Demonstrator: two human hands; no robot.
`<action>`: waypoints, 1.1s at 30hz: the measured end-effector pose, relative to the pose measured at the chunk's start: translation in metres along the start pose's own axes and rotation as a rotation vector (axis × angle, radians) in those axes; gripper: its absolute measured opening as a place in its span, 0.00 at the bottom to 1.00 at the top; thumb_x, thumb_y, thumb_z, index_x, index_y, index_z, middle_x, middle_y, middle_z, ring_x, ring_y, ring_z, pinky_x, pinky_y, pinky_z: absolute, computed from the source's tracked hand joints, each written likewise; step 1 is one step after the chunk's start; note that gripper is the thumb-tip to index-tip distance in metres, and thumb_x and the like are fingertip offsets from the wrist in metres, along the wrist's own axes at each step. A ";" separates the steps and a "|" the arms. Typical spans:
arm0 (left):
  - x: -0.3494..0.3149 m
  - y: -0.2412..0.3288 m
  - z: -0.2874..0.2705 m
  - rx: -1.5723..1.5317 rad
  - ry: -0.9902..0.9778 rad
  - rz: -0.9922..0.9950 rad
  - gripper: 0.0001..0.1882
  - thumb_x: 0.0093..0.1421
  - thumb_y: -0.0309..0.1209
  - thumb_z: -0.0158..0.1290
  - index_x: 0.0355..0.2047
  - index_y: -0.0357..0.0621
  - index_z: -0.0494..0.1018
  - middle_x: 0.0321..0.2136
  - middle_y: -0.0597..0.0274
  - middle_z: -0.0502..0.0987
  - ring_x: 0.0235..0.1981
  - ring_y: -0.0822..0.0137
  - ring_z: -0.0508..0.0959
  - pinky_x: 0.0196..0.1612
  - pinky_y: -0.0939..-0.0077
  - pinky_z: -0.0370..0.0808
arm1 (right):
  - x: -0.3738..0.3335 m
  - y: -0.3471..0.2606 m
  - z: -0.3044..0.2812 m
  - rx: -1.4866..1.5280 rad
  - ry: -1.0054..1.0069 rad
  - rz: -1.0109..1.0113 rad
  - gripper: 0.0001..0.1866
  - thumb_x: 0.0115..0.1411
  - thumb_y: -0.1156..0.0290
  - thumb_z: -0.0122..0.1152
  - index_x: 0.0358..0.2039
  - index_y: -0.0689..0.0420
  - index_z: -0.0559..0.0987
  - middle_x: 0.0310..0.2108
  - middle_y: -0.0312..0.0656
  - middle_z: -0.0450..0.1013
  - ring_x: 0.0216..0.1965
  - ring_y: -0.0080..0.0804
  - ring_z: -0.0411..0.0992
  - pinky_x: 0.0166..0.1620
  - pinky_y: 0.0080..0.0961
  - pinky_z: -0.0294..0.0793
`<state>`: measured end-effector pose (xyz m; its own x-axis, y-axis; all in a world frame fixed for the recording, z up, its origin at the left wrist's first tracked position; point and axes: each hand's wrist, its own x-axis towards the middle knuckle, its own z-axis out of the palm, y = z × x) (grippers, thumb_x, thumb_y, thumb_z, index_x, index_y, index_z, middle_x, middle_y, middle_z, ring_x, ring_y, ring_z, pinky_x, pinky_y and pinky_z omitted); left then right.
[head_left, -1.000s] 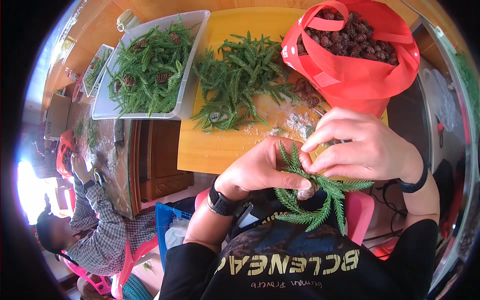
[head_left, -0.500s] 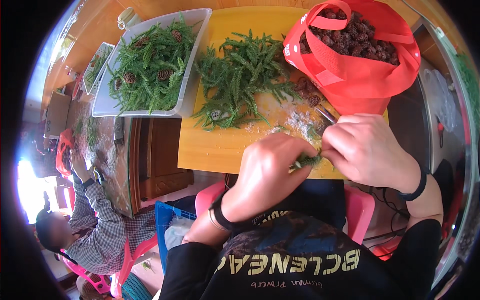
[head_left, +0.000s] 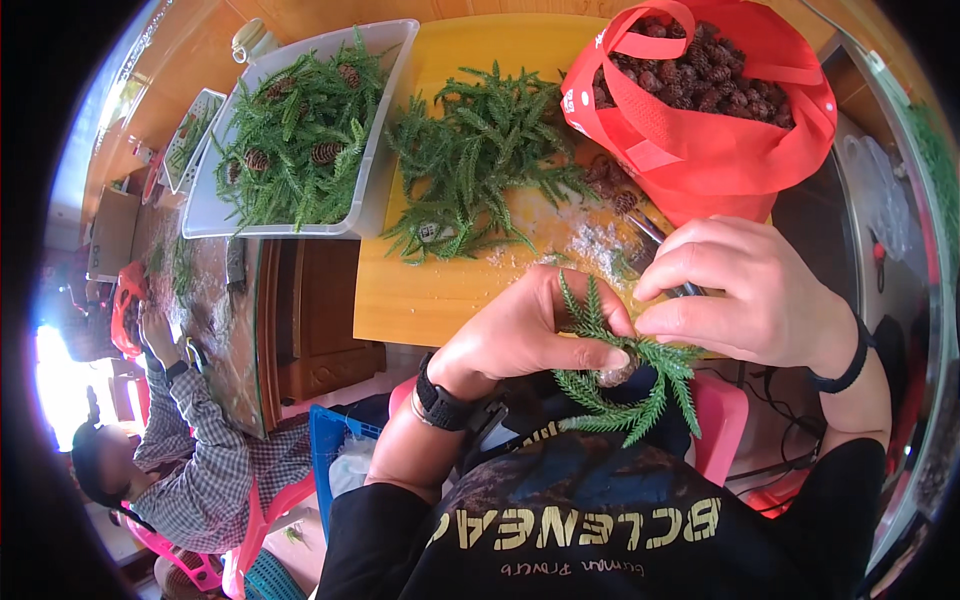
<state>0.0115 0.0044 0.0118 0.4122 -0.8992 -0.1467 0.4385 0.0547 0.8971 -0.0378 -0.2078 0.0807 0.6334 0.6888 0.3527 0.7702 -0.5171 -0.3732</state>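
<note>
Left hand has turned; it pinches a green sprig.

The green sprig shows more fully again.

Quantities: one fir bundle, one red bag, one plastic tub, one jar, one table, one co-worker. Bagged cones: uncountable.
</note>
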 end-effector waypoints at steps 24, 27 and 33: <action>-0.004 0.002 0.001 -0.058 -0.021 -0.032 0.11 0.47 0.19 0.59 0.33 0.36 0.73 0.29 0.67 0.76 0.31 0.79 0.73 0.37 0.84 0.70 | 0.000 -0.004 -0.001 -0.141 0.042 -0.046 0.07 0.46 0.72 0.60 0.28 0.53 0.75 0.27 0.33 0.69 0.30 0.31 0.70 0.29 0.25 0.69; -0.005 0.002 0.001 -0.104 -0.039 -0.053 0.11 0.47 0.19 0.59 0.33 0.36 0.73 0.29 0.67 0.76 0.31 0.79 0.73 0.38 0.84 0.70 | -0.002 -0.003 -0.004 -0.160 -0.012 -0.078 0.10 0.41 0.69 0.64 0.27 0.53 0.76 0.30 0.35 0.72 0.30 0.32 0.71 0.30 0.25 0.72; -0.006 0.003 0.002 -0.129 -0.083 -0.068 0.11 0.47 0.19 0.59 0.33 0.36 0.73 0.29 0.66 0.76 0.32 0.79 0.73 0.37 0.84 0.69 | 0.000 -0.004 0.001 -0.224 0.063 -0.151 0.09 0.40 0.69 0.63 0.25 0.53 0.75 0.28 0.34 0.71 0.29 0.31 0.71 0.29 0.25 0.71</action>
<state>0.0090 0.0089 0.0163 0.3128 -0.9353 -0.1655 0.5646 0.0430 0.8243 -0.0407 -0.2050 0.0812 0.5085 0.7373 0.4448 0.8490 -0.5155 -0.1160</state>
